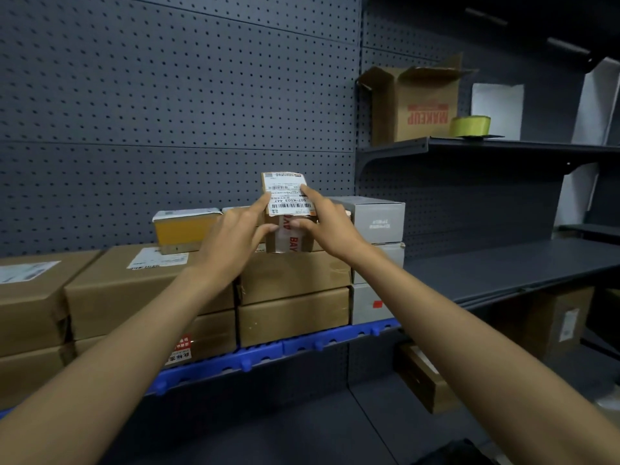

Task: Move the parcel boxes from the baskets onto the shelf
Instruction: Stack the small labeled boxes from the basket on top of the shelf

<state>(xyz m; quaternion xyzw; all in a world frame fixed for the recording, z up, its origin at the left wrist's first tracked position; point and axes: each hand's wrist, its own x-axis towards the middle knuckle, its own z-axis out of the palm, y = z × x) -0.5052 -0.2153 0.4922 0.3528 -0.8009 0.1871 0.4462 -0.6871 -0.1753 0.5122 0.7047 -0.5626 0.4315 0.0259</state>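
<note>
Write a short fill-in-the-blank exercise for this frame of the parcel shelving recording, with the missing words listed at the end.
1. The small labelled parcel box is held by ____ hands.
2. The left hand and right hand hold it upright on top of a ____ cardboard box.
3. The open carton on the upper shelf is printed with the word ____.
4. The roll of tape beside that carton is ____.

Missing words: both; brown; MAKEUP; yellow

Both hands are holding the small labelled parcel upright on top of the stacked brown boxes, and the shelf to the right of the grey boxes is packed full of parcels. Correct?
Not quite. The left hand and right hand do hold the small labelled parcel upright on the stacked brown boxes, but the head view shows the shelf right of the grey boxes bare.
</note>
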